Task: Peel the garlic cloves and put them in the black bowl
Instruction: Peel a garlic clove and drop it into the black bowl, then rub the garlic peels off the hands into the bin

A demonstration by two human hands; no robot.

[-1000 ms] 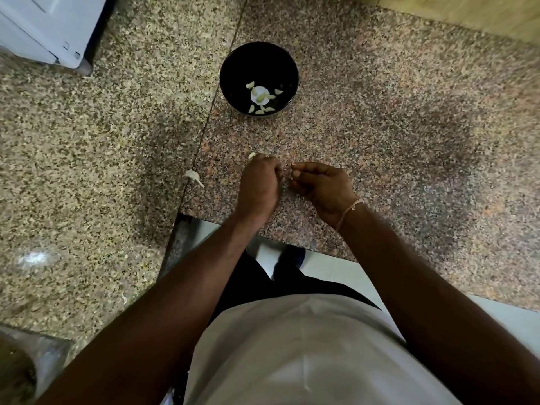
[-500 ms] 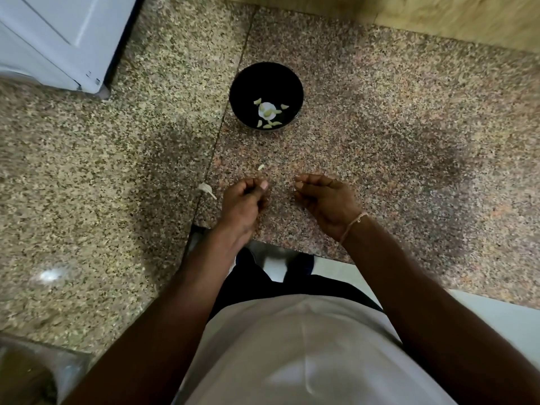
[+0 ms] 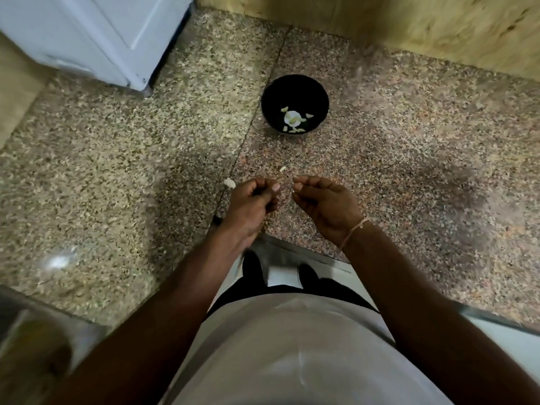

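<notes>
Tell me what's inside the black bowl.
The black bowl holds several small pale garlic pieces, clustered on its floor around one larger whitish piece. Nothing covers them, though the near inner wall is hidden by the rim. An exact count is unclear.

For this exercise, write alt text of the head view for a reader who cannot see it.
Two hands, left hand and right hand, hover apart above a speckled granite counter, fingers curled. Beyond them a black bowl holds pale garlic pieces.

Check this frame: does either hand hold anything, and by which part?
It cannot be told. The left hand and the right hand have curled fingers, but no clove shows in either grip. Two pale garlic bits lie loose on the counter.
</notes>
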